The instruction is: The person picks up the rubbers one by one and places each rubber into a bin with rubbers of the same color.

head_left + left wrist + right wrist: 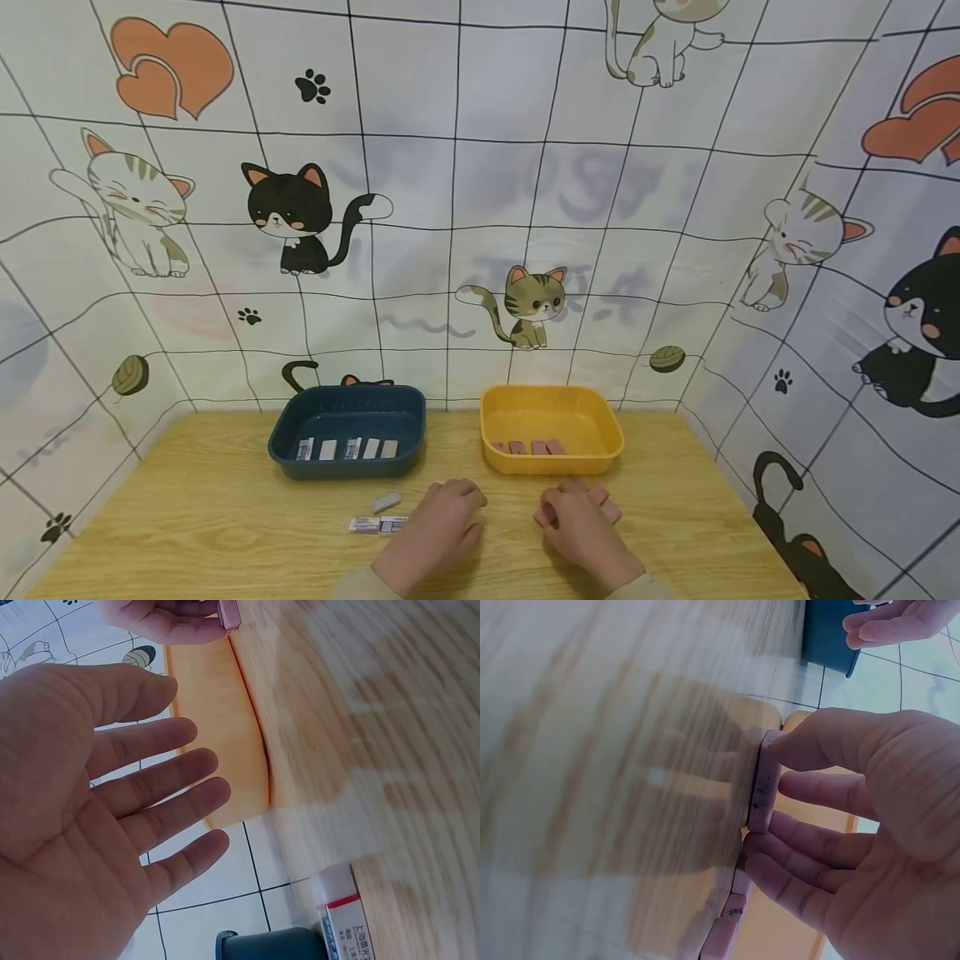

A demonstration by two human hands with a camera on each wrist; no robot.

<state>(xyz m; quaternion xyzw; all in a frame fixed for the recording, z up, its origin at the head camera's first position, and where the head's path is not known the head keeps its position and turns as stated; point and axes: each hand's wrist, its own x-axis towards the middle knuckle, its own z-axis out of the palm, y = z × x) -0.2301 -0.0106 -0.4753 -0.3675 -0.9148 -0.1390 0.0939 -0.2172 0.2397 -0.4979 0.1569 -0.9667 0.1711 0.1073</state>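
Note:
My right hand (pixel 588 533) is low over the table in front of the yellow bin (pixel 555 465). Its thumb and fingers pinch a pink eraser (pixel 763 784) by its ends, close to the tabletop. More pink erasers (pixel 721 939) lie beside those fingers. My left hand (pixel 438 525) hovers over the middle of the table, fingers spread and palm bare in the left wrist view. Left of it lie a whitish eraser (pixel 386 502) and erasers in printed sleeves (pixel 365 525), partly hidden by that hand.
Behind the loose erasers stands a dark blue bin (pixel 345 471) with several white and sleeved erasers inside. The yellow bin contains several pink ones. A cat-print cloth (pixel 420 183) hangs behind and beside the wooden table (pixel 225 533).

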